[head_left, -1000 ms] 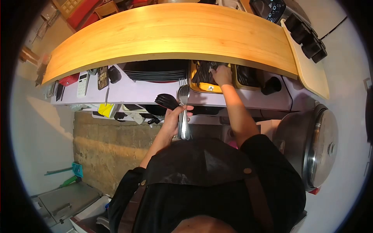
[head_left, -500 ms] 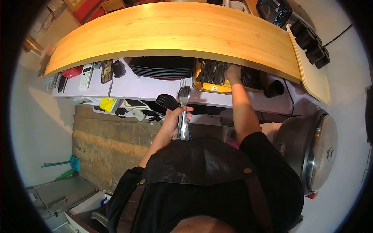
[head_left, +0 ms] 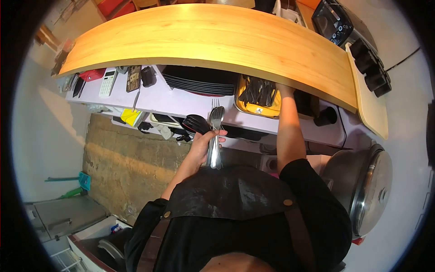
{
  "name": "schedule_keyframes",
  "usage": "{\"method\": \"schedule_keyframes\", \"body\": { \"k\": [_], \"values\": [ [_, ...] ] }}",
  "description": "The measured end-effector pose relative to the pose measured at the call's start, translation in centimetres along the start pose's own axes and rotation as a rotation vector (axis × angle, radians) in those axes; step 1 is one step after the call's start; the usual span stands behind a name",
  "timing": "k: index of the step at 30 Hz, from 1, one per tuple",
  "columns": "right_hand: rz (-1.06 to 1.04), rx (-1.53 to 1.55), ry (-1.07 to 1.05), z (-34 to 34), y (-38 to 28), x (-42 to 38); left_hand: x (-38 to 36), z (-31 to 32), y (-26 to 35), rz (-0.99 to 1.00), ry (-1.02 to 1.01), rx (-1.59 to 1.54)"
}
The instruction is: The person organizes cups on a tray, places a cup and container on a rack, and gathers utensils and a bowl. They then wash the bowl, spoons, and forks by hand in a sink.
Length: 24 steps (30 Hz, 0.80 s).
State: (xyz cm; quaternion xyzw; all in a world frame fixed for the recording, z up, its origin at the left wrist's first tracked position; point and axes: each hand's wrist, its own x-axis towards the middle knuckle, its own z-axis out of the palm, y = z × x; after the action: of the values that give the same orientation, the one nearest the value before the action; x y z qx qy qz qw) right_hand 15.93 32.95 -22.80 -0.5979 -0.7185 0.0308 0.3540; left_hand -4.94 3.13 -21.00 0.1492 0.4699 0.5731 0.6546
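Note:
My left hand (head_left: 204,146) is closed around metal forks and spoons (head_left: 215,119), their heads pointing up, and several black spoons (head_left: 195,123) that fan out to the left. My right hand (head_left: 285,90) reaches under the wooden counter's edge, beside a tray with yellow lining (head_left: 258,110) that holds dark-handled cutlery (head_left: 259,92). Its fingers are hidden by the counter, and whatever they touch cannot be seen.
The wooden counter (head_left: 204,34) overhangs a pale shelf (head_left: 172,102). Stacked black trays (head_left: 199,84), a calculator (head_left: 108,82) and a phone (head_left: 133,78) lie on it. A black cup (head_left: 325,116) stands right, above a large steel pot (head_left: 353,181).
The camera view has shifted slightly, so shelf things appear lower and further right. My right hand has gone further under the counter edge; its fingers are now out of sight. My left hand keeps its hold.

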Motion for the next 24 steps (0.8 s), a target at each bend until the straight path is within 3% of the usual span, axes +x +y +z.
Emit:
{"method": "schedule_keyframes", "body": {
  "k": [5, 8, 11, 13, 14, 16, 18, 21, 24],
  "values": [
    [-0.109, 0.014, -0.026, 1.8, -0.2, 1.9, -0.2, -0.2, 0.8, -0.014, 0.037, -0.032],
    [0.036, 0.136, -0.151, 3.7, -0.9, 1.8, -0.2, -0.2, 1.0, 0.014, 0.035, -0.029],
    [0.363, 0.288, -0.509, 8.0, -1.0, 1.4, -0.3, -0.4, 0.8, 0.027, 0.043, -0.039],
    [0.454, 0.312, -0.652, 10.7, -0.6, 0.8, -0.4, -0.3, 1.0, 0.029, 0.060, -0.056],
    [0.453, 0.295, -0.681, 11.2, -0.8, -0.1, -0.4, -0.6, 0.9, 0.017, 0.049, -0.050],
    [0.210, 0.105, -0.521, 11.5, -1.0, -0.8, -0.2, -1.4, 0.6, -0.001, 0.031, -0.043],
    [0.061, -0.045, -0.466, 5.9, -5.1, -1.9, -0.4, -1.1, 0.7, 0.030, 0.051, -0.071],
    [0.244, -0.057, -0.625, 4.9, -6.9, -2.5, -0.4, -1.2, 0.5, 0.026, 0.067, -0.072],
    [0.227, -0.138, -0.607, 6.0, -7.5, -2.2, -0.4, -1.0, 0.5, 0.019, 0.053, -0.060]
  ]
}}
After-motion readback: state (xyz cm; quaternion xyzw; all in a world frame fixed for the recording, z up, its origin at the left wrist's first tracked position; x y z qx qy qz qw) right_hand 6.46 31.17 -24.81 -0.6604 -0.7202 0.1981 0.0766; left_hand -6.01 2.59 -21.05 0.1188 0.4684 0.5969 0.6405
